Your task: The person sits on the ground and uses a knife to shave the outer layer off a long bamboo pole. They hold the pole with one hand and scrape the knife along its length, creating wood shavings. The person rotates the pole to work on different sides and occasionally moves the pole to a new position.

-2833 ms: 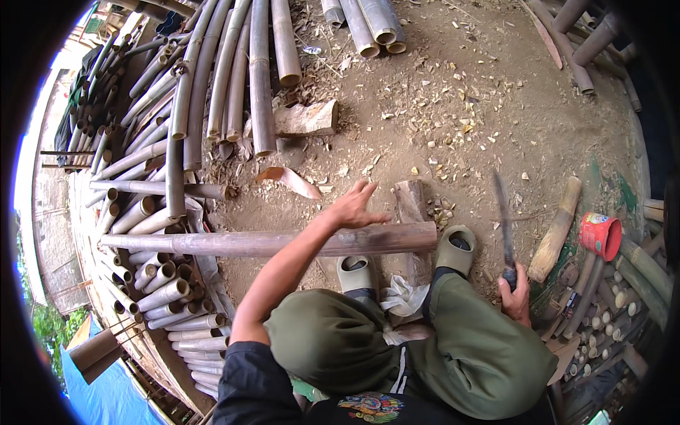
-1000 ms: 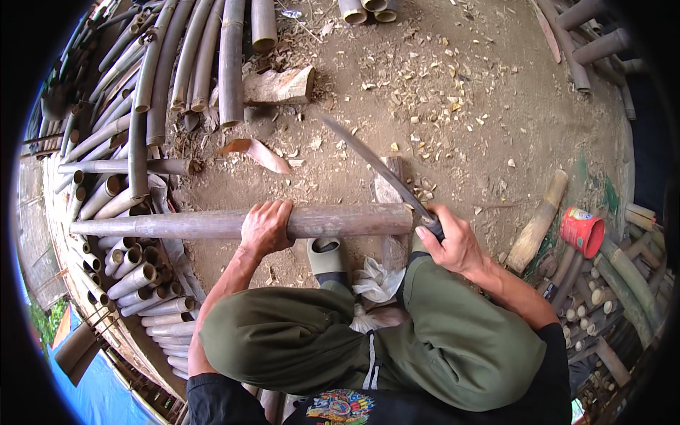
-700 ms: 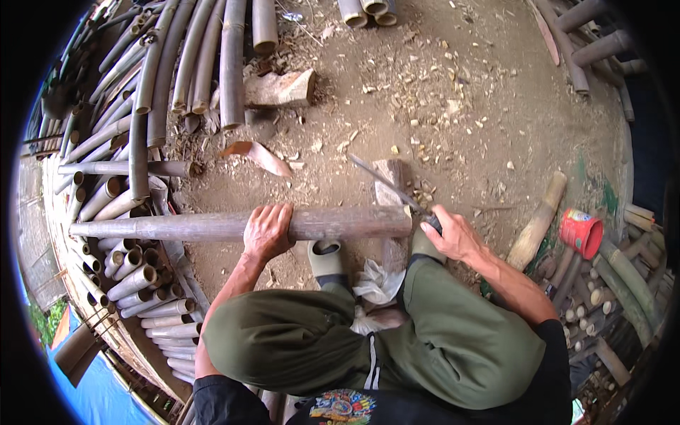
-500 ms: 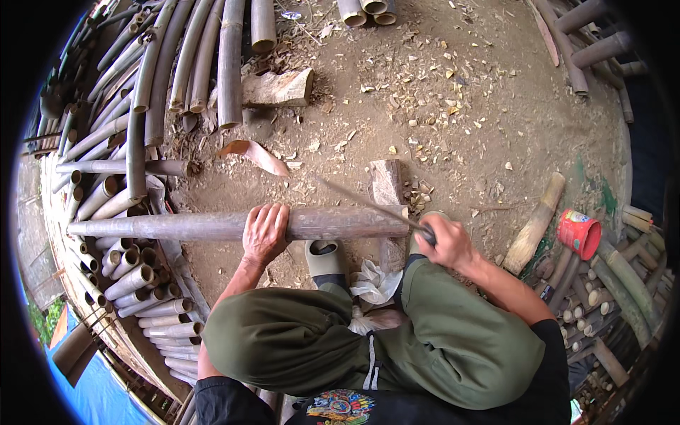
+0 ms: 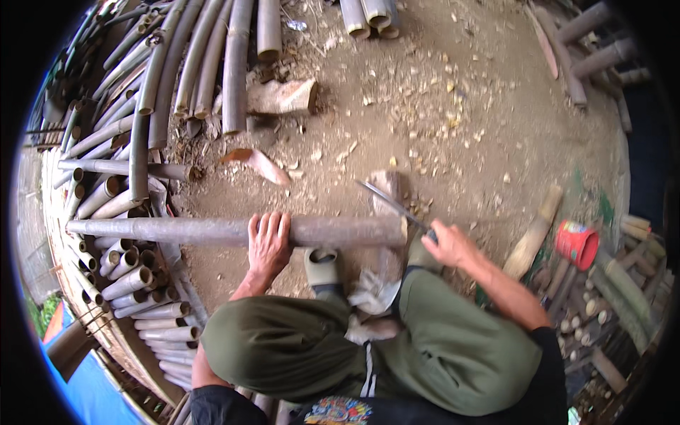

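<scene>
A long bamboo pole [image 5: 333,231] lies crosswise in front of my knees, its cut right end by a wooden block [image 5: 385,190] on the ground. My left hand [image 5: 269,244] grips the pole near its middle, fingers over the top and thumb hidden. In my right hand [image 5: 450,244] is a long knife [image 5: 397,202], held by its dark handle. The thin blade slants up and left, above the pole's right end; whether it touches the bamboo I cannot tell.
Stacked bamboo pieces [image 5: 131,283] fill the left side, and longer poles [image 5: 237,71] lie at the far left. Wood chips [image 5: 453,88] litter the dirt floor. To the right are a red bucket [image 5: 576,244], a split log [image 5: 536,230] and more bamboo. A sandal [image 5: 322,265] shows below the pole.
The knife's tip has swung to the right, and its blade looks shorter and steeper. My left hand keeps its place on the pole. The whole view has shifted slightly.
</scene>
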Demonstrator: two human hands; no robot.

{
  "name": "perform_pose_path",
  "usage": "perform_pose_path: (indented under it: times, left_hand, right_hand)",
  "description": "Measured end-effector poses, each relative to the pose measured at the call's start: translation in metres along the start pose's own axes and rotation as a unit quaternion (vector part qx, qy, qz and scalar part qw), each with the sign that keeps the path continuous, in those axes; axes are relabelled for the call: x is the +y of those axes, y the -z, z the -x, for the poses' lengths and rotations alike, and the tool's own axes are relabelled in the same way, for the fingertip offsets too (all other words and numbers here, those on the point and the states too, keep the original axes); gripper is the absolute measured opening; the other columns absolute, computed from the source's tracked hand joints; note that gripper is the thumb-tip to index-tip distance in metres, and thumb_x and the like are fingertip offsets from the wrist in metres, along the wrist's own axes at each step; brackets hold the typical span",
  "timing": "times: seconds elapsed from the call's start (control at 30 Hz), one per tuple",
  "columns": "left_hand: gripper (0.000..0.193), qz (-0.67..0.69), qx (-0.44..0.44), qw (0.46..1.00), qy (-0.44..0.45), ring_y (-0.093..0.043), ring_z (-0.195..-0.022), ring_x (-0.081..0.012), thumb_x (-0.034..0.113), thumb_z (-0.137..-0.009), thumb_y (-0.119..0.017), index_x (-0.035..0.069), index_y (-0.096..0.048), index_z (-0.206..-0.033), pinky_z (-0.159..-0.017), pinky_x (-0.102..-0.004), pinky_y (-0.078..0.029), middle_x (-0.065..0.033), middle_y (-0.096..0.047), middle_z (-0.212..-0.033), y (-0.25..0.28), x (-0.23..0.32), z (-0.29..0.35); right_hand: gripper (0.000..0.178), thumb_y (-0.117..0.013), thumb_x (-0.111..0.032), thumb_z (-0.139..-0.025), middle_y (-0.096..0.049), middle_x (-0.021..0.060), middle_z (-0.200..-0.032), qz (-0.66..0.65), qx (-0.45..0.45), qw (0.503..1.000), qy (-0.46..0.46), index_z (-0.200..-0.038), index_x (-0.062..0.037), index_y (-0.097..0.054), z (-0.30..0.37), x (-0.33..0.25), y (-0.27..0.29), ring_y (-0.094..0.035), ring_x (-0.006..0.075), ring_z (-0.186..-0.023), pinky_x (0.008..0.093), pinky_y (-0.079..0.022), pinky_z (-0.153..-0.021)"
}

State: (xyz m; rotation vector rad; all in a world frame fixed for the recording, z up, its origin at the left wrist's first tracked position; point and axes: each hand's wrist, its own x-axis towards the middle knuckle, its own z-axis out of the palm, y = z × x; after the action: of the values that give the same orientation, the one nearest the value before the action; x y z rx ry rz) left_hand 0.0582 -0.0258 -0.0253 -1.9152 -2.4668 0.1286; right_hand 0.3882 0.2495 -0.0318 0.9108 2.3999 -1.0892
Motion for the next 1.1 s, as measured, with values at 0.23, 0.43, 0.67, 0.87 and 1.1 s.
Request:
perform_pose_path:
  times: [0.23, 0.43, 0.67, 0.87, 1.1]
  left_hand:
    - [0.068, 0.164, -0.423, 0.891, -0.027, -0.064, -0.094, -0.0329, 0.027, -0.057, -0.081, 0.012, -0.057, -0.119, -0.083, -0.0437, -0.051, -0.0108, -0.065, -0.094, 0.033, -0.04, -0.055]
    - [0.058, 0.127, -0.126, 0.983, -0.032, -0.063, -0.088, -0.0281, 0.025, -0.056, -0.081, 0.013, -0.059, -0.108, -0.08, -0.0431, -0.05, -0.0059, -0.064, -0.091, 0.016, -0.027, -0.019]
    - [0.058, 0.113, -0.118, 0.986, -0.023, -0.063, -0.093, -0.026, 0.022, -0.056, -0.08, 0.012, -0.059, -0.109, -0.084, -0.0407, -0.049, -0.0051, -0.065, -0.095, 0.014, -0.026, -0.009]
    - [0.044, 0.081, 0.008, 0.996, -0.046, -0.062, -0.093, -0.0218, 0.018, -0.065, -0.071, 0.012, -0.058, -0.107, -0.086, -0.0383, -0.045, -0.0037, -0.064, -0.096, 0.005, -0.018, -0.007]
    - [0.046, 0.076, 0.037, 0.996, -0.031, -0.061, -0.098, -0.022, 0.016, -0.065, -0.07, 0.01, -0.057, -0.109, -0.091, -0.0398, -0.044, -0.0044, -0.063, -0.102, 0.002, -0.019, 0.0]
  right_hand:
    - [0.035, -0.062, -0.031, -0.093, -0.067, 0.0238, -0.087, -0.05, 0.061, 0.996, 0.046, -0.108, -0.0008, -0.053, 0.025, -0.03, 0.005, -0.068, 0.0423, -0.077, 0.047, -0.054, -0.065]
    - [0.031, -0.064, -0.028, -0.093, -0.064, 0.019, -0.078, -0.114, 0.225, 0.935, 0.248, -0.104, 0.0003, -0.056, 0.033, -0.067, 0.004, -0.068, 0.0337, -0.065, 0.0423, -0.053, -0.058]
    - [0.029, -0.063, -0.027, -0.093, -0.065, 0.0203, -0.074, -0.104, 0.08, 0.985, 0.108, -0.098, 0.0003, -0.054, 0.026, -0.07, 0.02, -0.067, 0.0385, -0.066, 0.0452, -0.053, -0.058]
    - [0.03, -0.065, -0.027, -0.091, -0.066, 0.0205, -0.078, 0.043, 0.174, 0.971, 0.157, -0.101, -0.0004, -0.054, 0.023, -0.021, -0.019, -0.069, 0.0355, -0.067, 0.0388, -0.055, -0.056]
    - [0.03, -0.066, -0.024, -0.092, -0.062, 0.0148, -0.067, -0.156, 0.213, 0.941, 0.211, -0.103, 0.0016, -0.055, 0.036, -0.095, 0.029, -0.066, 0.0298, -0.058, 0.0415, -0.053, -0.055]
